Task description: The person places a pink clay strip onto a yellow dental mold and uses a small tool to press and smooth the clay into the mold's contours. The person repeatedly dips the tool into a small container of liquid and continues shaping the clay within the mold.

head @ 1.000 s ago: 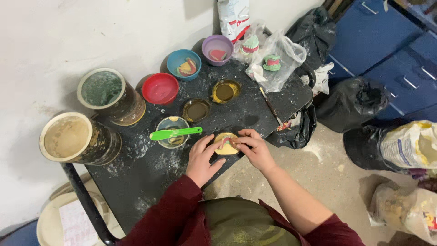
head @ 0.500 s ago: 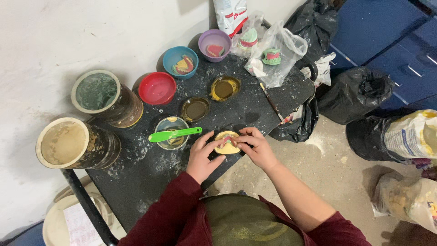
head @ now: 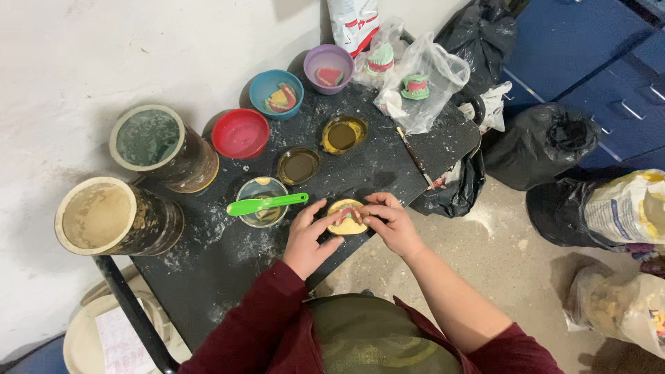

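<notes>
Barely shifted since a second ago: both hands kept on the same small round yellow mould with a pink denture piece in it (head: 346, 217), at the near edge of the dark, powder-dusted bench (head: 228, 256). Left hand (head: 309, 235) cupped against the mould's left side, thumb and fingers curled round its rim. Right hand (head: 389, 223) pressed on from the right, fingertips (head: 366, 216) pinching the rim and the pink piece. Just left of the mould, a small clear cup (head: 262, 201) with a bright green plastic spatula (head: 267, 203) laid across its mouth, handle pointing towards the mould. Beyond the mould, two shallow round dishes of dark amber liquid, the nearer (head: 298, 165) and the farther (head: 343, 134). Farther left of the mould, a red plastic bowl (head: 240, 133), then two tall stained cylindrical tubs, one with grey-green contents (head: 147, 138) and one with tan contents (head: 97, 216). Past the dishes, towards the wall, a blue bowl (head: 277, 93) and a purple bowl (head: 329, 68), each with pink and yellow pieces inside. Right of the purple bowl, clear plastic bags (head: 419, 83) with green and pink dental models. Thin dark stick (head: 414, 156) lying on the bench to the mould's upper right. On the floor, well right of the mould, black bin bags (head: 540, 142) in front of blue drawers (head: 609, 62).
</notes>
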